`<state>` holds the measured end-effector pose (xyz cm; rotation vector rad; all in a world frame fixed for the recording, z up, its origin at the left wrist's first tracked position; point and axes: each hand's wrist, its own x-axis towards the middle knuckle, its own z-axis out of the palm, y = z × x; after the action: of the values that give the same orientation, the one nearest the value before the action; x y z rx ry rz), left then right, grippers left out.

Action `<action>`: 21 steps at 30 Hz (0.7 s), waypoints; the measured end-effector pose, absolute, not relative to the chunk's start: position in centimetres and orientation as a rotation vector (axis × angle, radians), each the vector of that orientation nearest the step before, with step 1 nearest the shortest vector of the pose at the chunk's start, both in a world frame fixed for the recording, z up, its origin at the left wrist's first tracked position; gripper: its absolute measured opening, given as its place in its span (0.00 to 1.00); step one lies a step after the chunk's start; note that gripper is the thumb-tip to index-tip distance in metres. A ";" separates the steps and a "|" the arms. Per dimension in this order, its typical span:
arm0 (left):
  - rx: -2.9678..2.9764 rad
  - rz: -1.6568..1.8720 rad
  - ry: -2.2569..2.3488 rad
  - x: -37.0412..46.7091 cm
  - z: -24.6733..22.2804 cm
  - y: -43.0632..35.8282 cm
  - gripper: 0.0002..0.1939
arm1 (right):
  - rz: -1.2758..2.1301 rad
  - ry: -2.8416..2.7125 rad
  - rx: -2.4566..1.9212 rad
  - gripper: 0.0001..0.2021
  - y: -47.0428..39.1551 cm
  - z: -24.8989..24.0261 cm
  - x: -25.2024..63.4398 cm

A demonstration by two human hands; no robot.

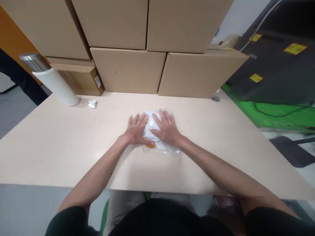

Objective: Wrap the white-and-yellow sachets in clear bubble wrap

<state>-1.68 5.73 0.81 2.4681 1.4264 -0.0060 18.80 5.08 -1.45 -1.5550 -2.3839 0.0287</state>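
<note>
Head view: both flat palms on crinkly, perhaps plastic, bag (157, 144).

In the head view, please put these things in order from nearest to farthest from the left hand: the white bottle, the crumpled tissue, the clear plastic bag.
1. clear plastic bag, directly under the left hand, which is pressed flat on it beside the right hand.
2. crumpled tissue, on the table, to the far left.
3. white bottle, farther left, beyond the tissue, near the cardboard boxes.
</note>
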 end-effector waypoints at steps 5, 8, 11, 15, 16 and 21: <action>2.469 0.079 1.311 -2.4 0.8 6.2 0.68 | 0.002 -2.385 -1.521 0.36 3.8 -1.5 18.8; 2.333 0.159 1.157 -3.6 1.2 6.6 0.56 | 0.068 -2.440 -1.556 0.32 3.6 -0.8 18.5; 2.202 0.374 1.152 -4.7 1.2 6.6 0.38 | 0.022 -2.489 -1.528 0.26 3.2 -0.5 18.0; 2.255 0.430 1.319 -4.8 0.3 6.5 0.32 | -0.028 -2.501 -1.497 0.23 3.0 -0.7 17.6; 2.283 0.412 1.354 -4.7 0.1 6.5 0.31 | -0.004 -2.511 -1.509 0.23 2.9 -0.6 17.6; 2.296 0.413 1.385 -4.4 -0.4 6.8 0.31 | 0.055 -2.594 -1.524 0.31 1.9 -0.2 16.6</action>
<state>-4.42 6.82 -0.42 2.2964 1.3847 0.4131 16.57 1.93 -0.17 -1.5242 -2.5938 0.0550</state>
